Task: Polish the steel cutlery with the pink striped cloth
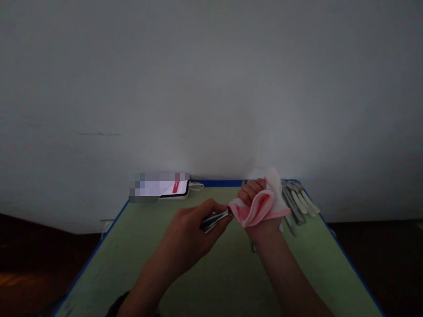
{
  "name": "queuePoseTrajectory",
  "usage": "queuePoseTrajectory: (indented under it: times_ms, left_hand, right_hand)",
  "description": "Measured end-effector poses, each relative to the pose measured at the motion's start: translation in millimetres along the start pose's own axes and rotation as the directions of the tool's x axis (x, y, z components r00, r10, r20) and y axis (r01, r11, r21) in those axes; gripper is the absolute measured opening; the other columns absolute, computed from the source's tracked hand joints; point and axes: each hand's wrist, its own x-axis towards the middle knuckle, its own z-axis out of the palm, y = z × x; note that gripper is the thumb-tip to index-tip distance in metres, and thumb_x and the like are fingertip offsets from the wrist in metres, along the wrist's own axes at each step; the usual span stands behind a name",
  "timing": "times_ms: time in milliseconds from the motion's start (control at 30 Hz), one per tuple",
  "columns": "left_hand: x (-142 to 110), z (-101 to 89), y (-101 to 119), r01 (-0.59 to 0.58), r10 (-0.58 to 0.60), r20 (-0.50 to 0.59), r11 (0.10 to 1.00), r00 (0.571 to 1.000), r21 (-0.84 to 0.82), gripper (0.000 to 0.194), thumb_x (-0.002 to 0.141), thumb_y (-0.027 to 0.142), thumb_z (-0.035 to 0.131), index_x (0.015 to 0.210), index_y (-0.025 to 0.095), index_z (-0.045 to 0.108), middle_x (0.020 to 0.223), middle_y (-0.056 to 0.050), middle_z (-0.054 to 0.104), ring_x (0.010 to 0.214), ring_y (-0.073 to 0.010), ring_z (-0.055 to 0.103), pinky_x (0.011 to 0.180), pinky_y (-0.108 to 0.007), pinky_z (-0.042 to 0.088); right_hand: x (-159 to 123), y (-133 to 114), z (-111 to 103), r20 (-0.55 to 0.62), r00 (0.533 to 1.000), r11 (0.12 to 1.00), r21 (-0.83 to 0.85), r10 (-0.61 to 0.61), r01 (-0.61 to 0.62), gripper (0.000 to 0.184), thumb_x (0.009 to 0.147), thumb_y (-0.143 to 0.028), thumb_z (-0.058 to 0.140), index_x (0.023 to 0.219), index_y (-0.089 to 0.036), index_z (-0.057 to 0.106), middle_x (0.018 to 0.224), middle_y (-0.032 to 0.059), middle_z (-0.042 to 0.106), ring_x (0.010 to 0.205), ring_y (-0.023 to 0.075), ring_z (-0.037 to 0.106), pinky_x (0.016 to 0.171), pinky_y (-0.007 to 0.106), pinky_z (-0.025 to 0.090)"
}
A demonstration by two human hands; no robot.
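My left hand (pixel 191 233) is closed round the handle of a metal utensil (pixel 214 219), which points to the right. Its far end disappears into a pink and white cloth (pixel 261 204). My right hand (pixel 254 198) is wrapped round that cloth, fingers curled over its top, with the cloth folded about the utensil's tip. Both hands hover above the middle of a pale green table (pixel 228 273).
Several metal utensils (pixel 297 200) lie in a bunch at the table's far right corner. A phone (pixel 175 188) with a lit screen and a white cable rests at the far left edge. The table has a blue rim and stands against a white wall.
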Motion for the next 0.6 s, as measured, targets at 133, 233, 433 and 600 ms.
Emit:
queuePoseTrajectory:
  times_ms: [133,233,433,600]
  left_hand:
    - [1.1,-3.3,-6.6,-0.019,0.018,0.060,1.000,0.998,0.021,0.014,0.084,0.029,0.060,0.097,0.022,0.063,0.076,0.002,0.070,0.057,-0.0105,0.061,0.053,-0.019,0.045]
    - [0.1,-15.0,-15.1,-0.032,0.028,0.083,0.999,0.996,0.041,0.019,0.084,0.032,0.060,0.101,0.025,0.064,0.079,0.001,0.071,0.061,-0.0112,0.063,0.056,-0.020,0.047]
    - [-7.8,-36.0,-24.8,-0.052,0.044,0.110,0.996,0.993,0.071,0.023,0.084,0.033,0.061,0.105,0.027,0.065,0.080,0.002,0.071,0.061,-0.0110,0.063,0.054,-0.019,0.046]
    - [-6.3,-32.7,-20.9,-0.055,0.053,0.056,0.998,0.997,0.039,0.018,0.083,0.033,0.062,0.099,0.028,0.066,0.072,0.005,0.069,0.054,-0.0087,0.059,0.049,-0.017,0.043]
  right_hand:
    - [1.6,-3.5,2.0,-0.029,0.998,0.997,0.050,0.056,-0.055,0.032,0.088,-0.033,0.039,0.059,-0.020,0.034,0.048,-0.0092,0.025,0.039,0.0061,0.023,0.040,0.018,0.023]
    - [4.1,-6.9,0.6,-0.029,0.999,0.999,0.039,0.028,-0.027,0.031,0.087,-0.035,0.040,0.061,-0.020,0.035,0.050,-0.0089,0.028,0.040,0.0062,0.027,0.042,0.019,0.025]
    - [11.8,-21.9,-8.8,0.028,0.994,0.995,-0.010,-0.103,0.104,0.025,0.084,-0.027,0.044,0.061,-0.020,0.036,0.050,-0.0097,0.027,0.040,0.0059,0.027,0.042,0.019,0.027]
    - [11.2,-20.6,-6.2,-0.012,0.988,0.988,-0.011,-0.154,0.154,0.028,0.084,-0.027,0.044,0.059,-0.020,0.034,0.048,-0.0100,0.025,0.038,0.0059,0.024,0.040,0.019,0.024]
